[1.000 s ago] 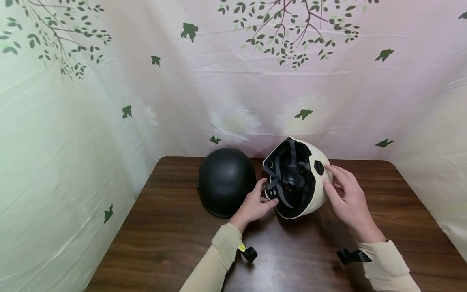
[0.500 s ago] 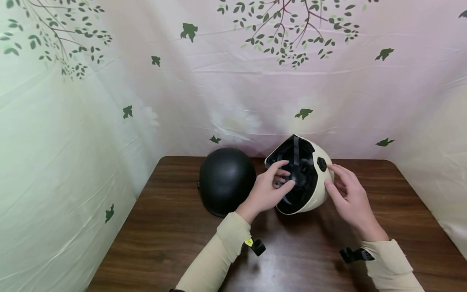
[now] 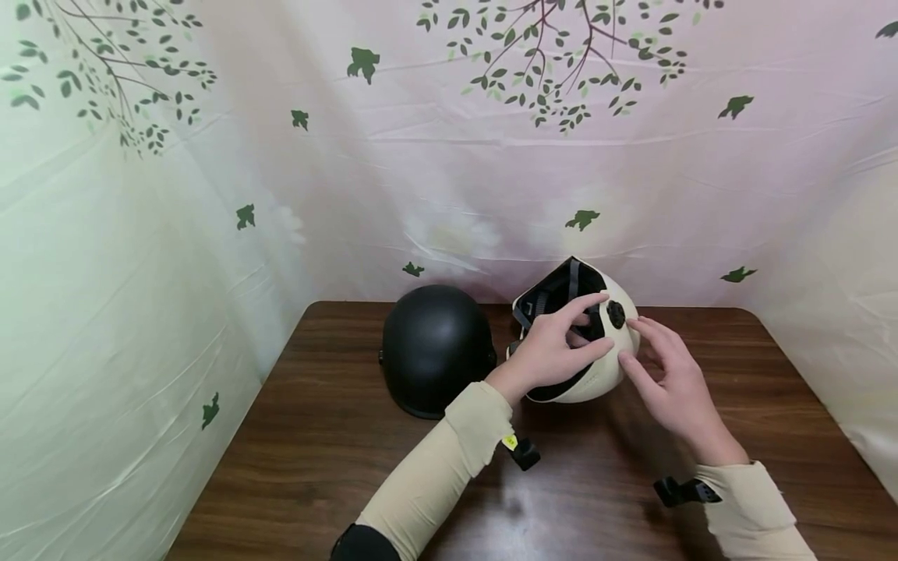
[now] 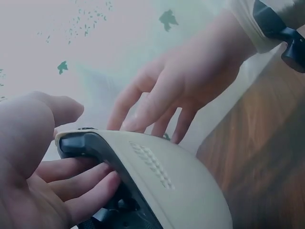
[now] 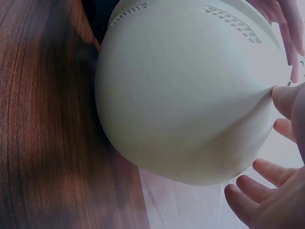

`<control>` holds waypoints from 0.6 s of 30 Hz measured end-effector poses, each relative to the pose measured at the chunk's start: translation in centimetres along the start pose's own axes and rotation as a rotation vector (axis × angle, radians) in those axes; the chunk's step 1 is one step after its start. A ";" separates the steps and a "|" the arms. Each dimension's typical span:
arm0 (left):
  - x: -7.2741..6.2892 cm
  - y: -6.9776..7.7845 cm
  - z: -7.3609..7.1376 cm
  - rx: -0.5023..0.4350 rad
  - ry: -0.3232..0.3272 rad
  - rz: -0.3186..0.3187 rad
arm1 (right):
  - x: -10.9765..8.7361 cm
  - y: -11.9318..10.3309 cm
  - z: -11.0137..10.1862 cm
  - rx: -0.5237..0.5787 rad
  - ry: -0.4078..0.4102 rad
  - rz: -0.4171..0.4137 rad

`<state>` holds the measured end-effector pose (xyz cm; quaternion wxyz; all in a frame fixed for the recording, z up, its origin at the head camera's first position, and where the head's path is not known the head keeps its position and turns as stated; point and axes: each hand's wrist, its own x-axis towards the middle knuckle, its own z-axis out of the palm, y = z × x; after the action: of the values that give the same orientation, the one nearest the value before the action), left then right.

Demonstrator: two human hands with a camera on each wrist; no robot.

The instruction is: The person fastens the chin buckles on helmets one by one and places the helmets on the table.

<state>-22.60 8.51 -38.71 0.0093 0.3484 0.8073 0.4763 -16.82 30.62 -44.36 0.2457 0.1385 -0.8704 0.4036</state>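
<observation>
A cream-white helmet (image 3: 602,375) lies tipped on the table, its dark padded opening facing left and a black round knob (image 3: 616,313) on its shell. My left hand (image 3: 550,352) reaches across the opening. In the left wrist view its lower fingers (image 4: 93,183) go inside past the rim, while the thumb stays outside, apart from the shell. Fingertips of my right hand (image 3: 677,386) rest lightly on the shell's right side. The right wrist view shows the smooth shell (image 5: 181,95) and vent slots. Part of the strap is hidden behind my left hand.
Left of the white helmet, a matte black helmet (image 3: 436,347) sits dome up. Both stand near the back edge of a dark wooden table (image 3: 316,467). A pale cloth with leaf and bird prints (image 3: 491,179) hangs behind. Small cameras (image 3: 525,453) are worn on both wrists.
My left hand has left the helmet's lower left strap area and moved right across the opening to its near rim. The white helmet has tilted slightly; my right hand has stayed on the shell.
</observation>
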 end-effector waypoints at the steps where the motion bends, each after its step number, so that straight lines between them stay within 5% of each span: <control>1: 0.0 0.0 0.0 -0.011 0.005 -0.004 | 0.0 0.0 0.0 -0.003 -0.001 0.000; 18: -0.1 -0.4 0.4 -0.114 0.024 -0.031 | -0.1 0.1 -0.5 -0.004 -0.045 -0.001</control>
<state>-22.59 8.67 -39.25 0.0268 0.3287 0.7842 0.5256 -16.59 31.09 -44.22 0.2265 0.1473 -0.8764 0.3986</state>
